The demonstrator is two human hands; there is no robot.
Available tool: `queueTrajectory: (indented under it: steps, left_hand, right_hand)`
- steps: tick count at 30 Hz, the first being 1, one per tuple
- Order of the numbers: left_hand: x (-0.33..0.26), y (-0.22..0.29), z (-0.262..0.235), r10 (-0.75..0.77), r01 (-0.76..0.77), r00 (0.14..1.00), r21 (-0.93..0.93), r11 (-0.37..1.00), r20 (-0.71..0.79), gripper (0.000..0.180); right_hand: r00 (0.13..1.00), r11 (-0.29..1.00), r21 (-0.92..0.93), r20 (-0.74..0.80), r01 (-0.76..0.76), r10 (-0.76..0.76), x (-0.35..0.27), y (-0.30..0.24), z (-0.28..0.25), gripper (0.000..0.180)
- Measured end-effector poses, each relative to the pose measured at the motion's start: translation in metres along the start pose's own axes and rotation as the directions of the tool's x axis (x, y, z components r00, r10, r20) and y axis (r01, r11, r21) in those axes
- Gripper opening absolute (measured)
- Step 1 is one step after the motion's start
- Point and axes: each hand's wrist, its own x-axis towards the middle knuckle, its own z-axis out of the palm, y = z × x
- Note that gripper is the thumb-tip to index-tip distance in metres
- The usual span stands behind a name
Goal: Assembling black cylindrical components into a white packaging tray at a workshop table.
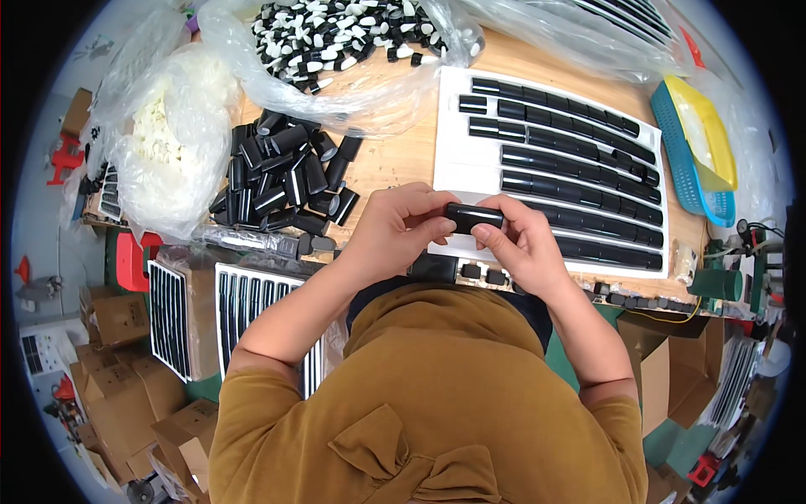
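Between my two hands, over the near edge of the table, is a short glossy black tube (474, 218). My left hand (407, 223) pinches its left end with thumb and fingertips. At its right end, the thumb and fingers of my right hand (522, 244) close on it too. Just beyond my hands lies a white tray (457, 164) holding rows of similar black tubes (579, 197), laid end to end. A loose heap of black tubes (281, 172) rests on the table left of my left hand.
Far back, small black-and-white parts (336, 42) spread over clear plastic. A plastic bag of cream-coloured pieces (159, 134) stands at the left. Blue (684, 160) and yellow baskets (701, 134) sit at the right. Filled trays (252, 294) and cardboard boxes (126, 403) stand below the table edge.
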Motion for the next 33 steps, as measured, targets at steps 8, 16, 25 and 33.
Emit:
queueTrajectory:
  steps: [8,16,25,33]
  left_hand:
    - [0.012,-0.014,-0.038,-0.035,0.056,0.992,0.180,0.982,-0.118,0.025]
    - [-0.009,-0.002,-0.205,0.192,0.017,0.652,0.267,0.964,-0.734,0.026]
    - [0.004,-0.052,-0.305,0.212,0.506,0.513,0.493,0.708,-0.832,0.025]
    - [0.141,-0.030,-0.239,0.391,0.379,0.776,0.862,0.338,-0.495,0.015]
  right_hand:
    - [0.998,0.977,-0.201,-0.011,-0.066,0.065,0.043,0.007,0.016,0.019]
    - [0.883,0.486,-0.874,-0.215,0.017,-0.418,0.122,0.063,-0.052,0.020]
    - [0.952,0.486,-0.874,-0.123,0.031,-0.281,0.145,0.050,-0.055,0.022]
    - [0.991,0.505,-0.862,-0.098,-0.039,-0.092,0.156,0.042,-0.064,0.026]
